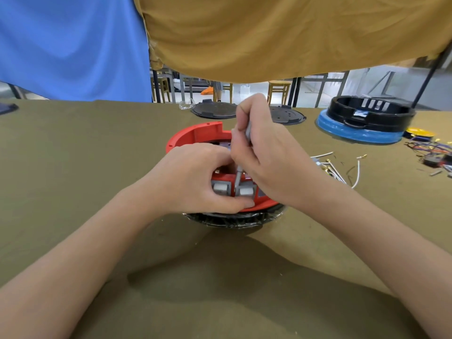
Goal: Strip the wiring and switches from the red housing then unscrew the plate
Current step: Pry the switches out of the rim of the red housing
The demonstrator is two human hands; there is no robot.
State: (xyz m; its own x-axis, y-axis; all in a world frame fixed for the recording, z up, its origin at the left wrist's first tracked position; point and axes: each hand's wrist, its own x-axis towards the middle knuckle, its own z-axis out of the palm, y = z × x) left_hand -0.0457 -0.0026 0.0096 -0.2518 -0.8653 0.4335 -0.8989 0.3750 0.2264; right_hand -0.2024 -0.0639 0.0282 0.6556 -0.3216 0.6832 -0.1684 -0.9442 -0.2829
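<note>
— How do the hands sit?

— The left hand point(195, 177) is curled over the near edge of the red housing point(195, 137), thumb under the rim, fingers bent round the part with the two white switches point(244, 190). The right hand point(266, 152) is closed round a grey screwdriver point(238, 177), held nearly upright, its tip down between the switches.

— And where is the housing?

— In the middle of the olive-cloth surface point(73, 155), resting on a black ribbed base point(232, 220).

— What else is around?

— Loose white wires point(342, 172) lie just right of it, coloured wires point(433, 149) farther right. Two black discs point(214, 110) and a black-and-blue housing point(364, 121) sit at the far edge. Blue and tan cloths point(269, 33) hang above; stools show beyond.
</note>
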